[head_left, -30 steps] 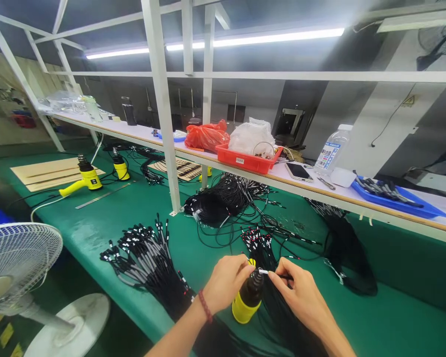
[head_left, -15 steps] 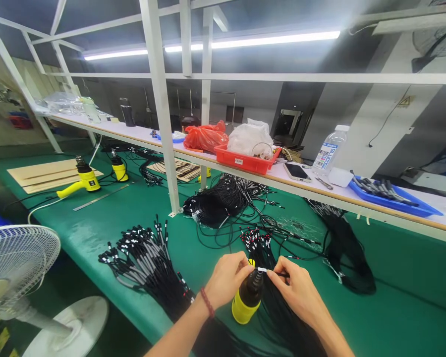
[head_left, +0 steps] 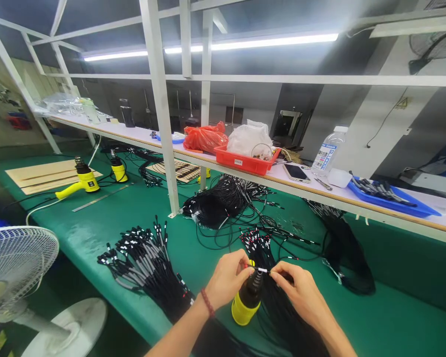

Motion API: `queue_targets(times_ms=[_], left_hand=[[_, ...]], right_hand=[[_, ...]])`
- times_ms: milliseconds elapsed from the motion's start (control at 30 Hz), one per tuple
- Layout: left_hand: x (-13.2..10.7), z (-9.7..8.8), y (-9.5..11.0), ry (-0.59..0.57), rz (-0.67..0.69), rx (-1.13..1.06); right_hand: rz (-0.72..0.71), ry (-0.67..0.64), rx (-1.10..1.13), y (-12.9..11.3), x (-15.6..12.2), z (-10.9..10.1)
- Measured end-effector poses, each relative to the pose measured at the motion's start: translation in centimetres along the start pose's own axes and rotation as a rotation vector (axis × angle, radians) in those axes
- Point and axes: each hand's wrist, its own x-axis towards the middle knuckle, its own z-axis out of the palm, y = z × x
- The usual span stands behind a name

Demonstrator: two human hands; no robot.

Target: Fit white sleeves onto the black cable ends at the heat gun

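Between my two hands a thin black cable with a white sleeve is stretched level, just above the nozzle of an upright yellow-and-black heat gun. My left hand pinches the cable's left end, where a bit of red shows. On the other side of the sleeve, my right hand pinches the cable between thumb and forefinger. Beneath and behind the hands lies a bundle of black cables with white and red marked ends. A second bundle with grey sleeves is spread out to the left.
A white fan stands at the left table edge. Two more heat guns lie further back. Coiled cables sit under the shelf, which carries a red tray, a phone, a bottle and a blue tray.
My right hand's fingers have shifted slightly, and its grip on the cable is a little further right. A red bit now shows at my left fingertips. The heat gun stays in place.
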Motion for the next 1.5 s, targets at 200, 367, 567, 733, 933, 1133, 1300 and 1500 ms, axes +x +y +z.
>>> queue_targets(times_ms=[200,367,567,733,933,1133,1300,1500], left_hand=[[0.01,-0.33,0.24,-0.083,0.001,0.145],[0.09,-0.22,0.25,-0.072,0.019,0.073],[-0.11,-0.13,0.18,-0.024,0.048,-0.014],[0.02,-0.41,0.32,-0.043,0.03,0.064],[0.04,-0.38,0.36,-0.095,0.027,0.086],[-0.13,0.01,0.07,0.004,0.072,-0.029],[0.0,-0.11,0.25,-0.012,0.064,0.05],[0.02,-0.2,0.3,-0.021,0.043,0.08]], right_hand=[[-0.014,-0.01,0.036,-0.03,0.24,-0.08],[0.008,0.011,0.058,-0.06,0.35,-0.03],[0.013,0.015,0.056,-0.08,0.17,-0.25],[-0.033,-0.014,0.015,0.06,-0.09,-0.39],[-0.026,-0.013,0.027,0.17,-0.06,-0.3],[-0.007,0.052,0.042,0.37,0.24,-0.06],[-0.007,0.018,0.024,0.3,-0.04,-0.22],[-0.03,0.001,0.009,0.18,-0.02,0.25]])
